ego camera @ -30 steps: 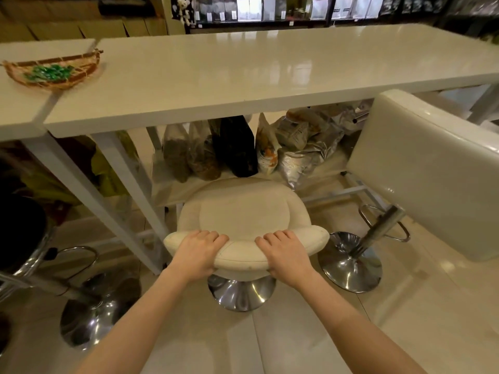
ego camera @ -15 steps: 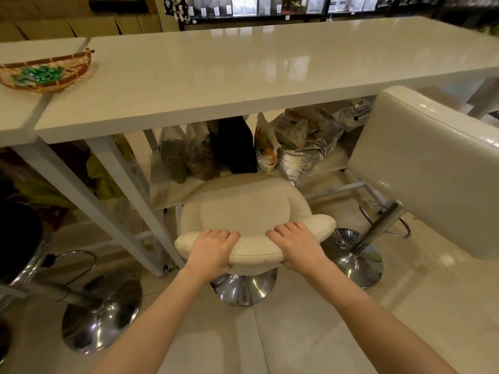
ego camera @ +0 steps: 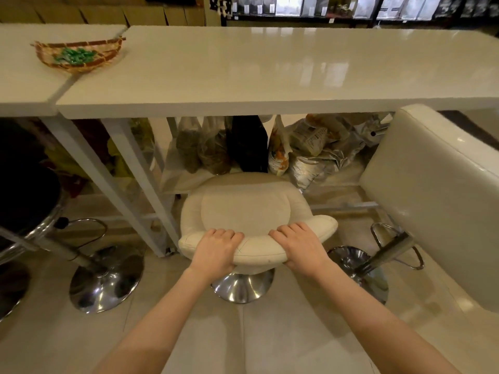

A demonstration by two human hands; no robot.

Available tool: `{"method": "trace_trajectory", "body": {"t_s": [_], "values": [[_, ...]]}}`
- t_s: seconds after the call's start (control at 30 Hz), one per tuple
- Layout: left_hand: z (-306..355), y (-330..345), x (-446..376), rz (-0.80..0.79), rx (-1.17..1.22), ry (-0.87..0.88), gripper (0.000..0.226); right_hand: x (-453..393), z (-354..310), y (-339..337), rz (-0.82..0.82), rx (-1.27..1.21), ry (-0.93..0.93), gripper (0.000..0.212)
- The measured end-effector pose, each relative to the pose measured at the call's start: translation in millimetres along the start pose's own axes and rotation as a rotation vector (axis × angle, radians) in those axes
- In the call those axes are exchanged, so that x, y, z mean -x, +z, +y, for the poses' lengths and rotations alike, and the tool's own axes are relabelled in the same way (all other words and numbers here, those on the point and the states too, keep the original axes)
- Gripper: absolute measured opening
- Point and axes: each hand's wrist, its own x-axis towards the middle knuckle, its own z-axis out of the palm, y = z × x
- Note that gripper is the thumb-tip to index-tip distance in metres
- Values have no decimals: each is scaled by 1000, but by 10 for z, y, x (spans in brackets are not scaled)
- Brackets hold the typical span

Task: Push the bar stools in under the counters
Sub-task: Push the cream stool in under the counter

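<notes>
Below the counter (ego camera: 270,76) edge, both hands' grips, left hand (ego camera: 216,249) and right hand (ego camera: 301,245), clasp the cream stool's (ego camera: 243,209) backrest.

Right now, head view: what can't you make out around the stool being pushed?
- Cream stool: its column is hidden by the seat; only part of the chrome base shows.
- Left hand and right hand: thumbs hidden behind the backrest.
- Black stool: cut off by the left edge.
- White square stool: cut off by the right edge.
- Bags under the counter: tops hidden, labels too small.
</notes>
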Motion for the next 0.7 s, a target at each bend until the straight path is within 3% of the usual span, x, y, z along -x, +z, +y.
{"method": "trace_trajectory", "body": {"t_s": [0.47, 0.6, 0.7], "values": [[4, -99, 16, -56, -10, -21, 58, -40, 8, 46, 68, -52, -40, 65], [-9, -206, -56, -233, 22, -23, 75, 2, -9, -65, 55, -61, -29, 81], [38, -424, -187, -447, 75, -70, 108, 162, 9, -186, 70, -189, 54, 100]]}}
